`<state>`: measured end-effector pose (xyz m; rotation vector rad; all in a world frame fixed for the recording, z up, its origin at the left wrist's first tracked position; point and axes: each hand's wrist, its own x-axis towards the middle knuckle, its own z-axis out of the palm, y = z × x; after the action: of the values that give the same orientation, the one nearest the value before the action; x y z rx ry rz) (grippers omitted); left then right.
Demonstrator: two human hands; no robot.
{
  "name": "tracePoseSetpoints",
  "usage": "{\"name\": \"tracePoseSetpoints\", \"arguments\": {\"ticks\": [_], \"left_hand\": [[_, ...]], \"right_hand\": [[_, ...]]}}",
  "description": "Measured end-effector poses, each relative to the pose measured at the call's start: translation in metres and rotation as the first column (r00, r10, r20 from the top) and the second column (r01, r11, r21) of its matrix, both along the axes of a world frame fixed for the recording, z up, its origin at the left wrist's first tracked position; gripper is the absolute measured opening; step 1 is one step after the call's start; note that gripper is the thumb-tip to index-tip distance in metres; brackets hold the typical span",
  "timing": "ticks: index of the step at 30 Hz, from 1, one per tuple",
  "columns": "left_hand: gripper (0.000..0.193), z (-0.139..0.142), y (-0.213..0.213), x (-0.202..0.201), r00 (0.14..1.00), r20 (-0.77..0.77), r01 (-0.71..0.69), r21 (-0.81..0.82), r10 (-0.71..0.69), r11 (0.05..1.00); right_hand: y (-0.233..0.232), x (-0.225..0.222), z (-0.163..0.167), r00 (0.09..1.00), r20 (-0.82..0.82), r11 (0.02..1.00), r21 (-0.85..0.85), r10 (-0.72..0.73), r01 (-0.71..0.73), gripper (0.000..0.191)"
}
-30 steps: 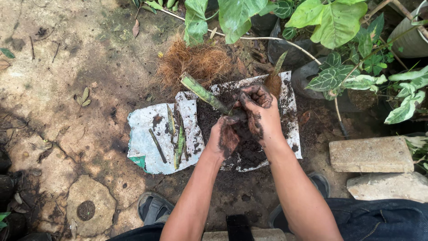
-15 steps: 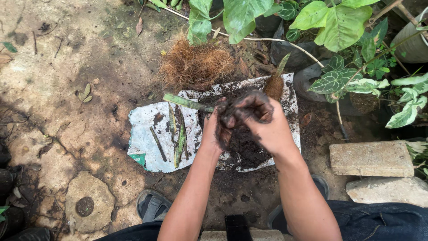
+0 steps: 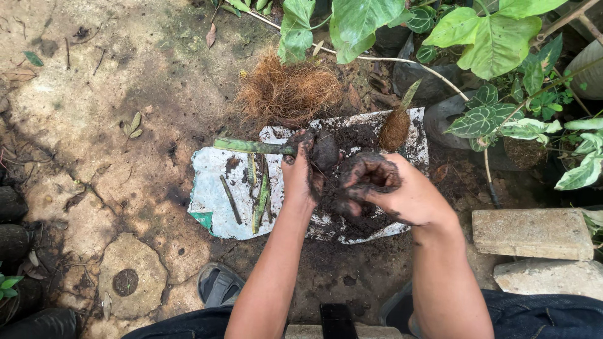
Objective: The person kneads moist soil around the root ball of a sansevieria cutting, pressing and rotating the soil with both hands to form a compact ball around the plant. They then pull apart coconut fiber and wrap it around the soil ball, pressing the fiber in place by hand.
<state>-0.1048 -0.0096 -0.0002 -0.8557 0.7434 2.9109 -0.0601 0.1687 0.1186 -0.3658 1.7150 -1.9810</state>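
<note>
Over the white plastic sheet (image 3: 217,188): soil-packing step.
Left hand (image 3: 300,179): clamped on long green cutting (image 3: 251,146).
Right hand (image 3: 389,188): cupped around dark soil clump (image 3: 367,172).
Next, likely: press soil around cutting's base.

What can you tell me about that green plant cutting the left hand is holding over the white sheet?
The green cutting is a long, narrow stalk, mottled dark and light green, lying nearly level and pointing away to the left. Its right end is buried in a dark ball of soil gripped by the soil-covered left hand. It hangs just above the white plastic sheet's upper edge; the right hand is beside the ball.
</note>
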Motion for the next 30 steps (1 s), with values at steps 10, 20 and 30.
{"name": "tracePoseSetpoints", "arguments": {"ticks": [10,20,30], "left_hand": [[0.032,-0.005,-0.006,-0.004,0.994,-0.041,-0.104,-0.024,0.103,0.994],[0.040,0.017,-0.023,-0.012,0.946,0.223,-0.225,-0.076,0.236,0.971],[0.035,-0.034,-0.064,-0.022,0.951,0.026,-0.308,0.053,0.307,0.950]], "right_hand": [[0.024,0.006,0.008,0.999,-0.009,0.999,0.007,0.049,-0.049,0.020],[0.028,0.005,0.012,0.998,-0.004,0.995,-0.075,0.067,-0.067,0.017],[0.069,-0.027,-0.014,0.919,0.117,0.907,-0.156,-0.377,0.392,0.015]]}}
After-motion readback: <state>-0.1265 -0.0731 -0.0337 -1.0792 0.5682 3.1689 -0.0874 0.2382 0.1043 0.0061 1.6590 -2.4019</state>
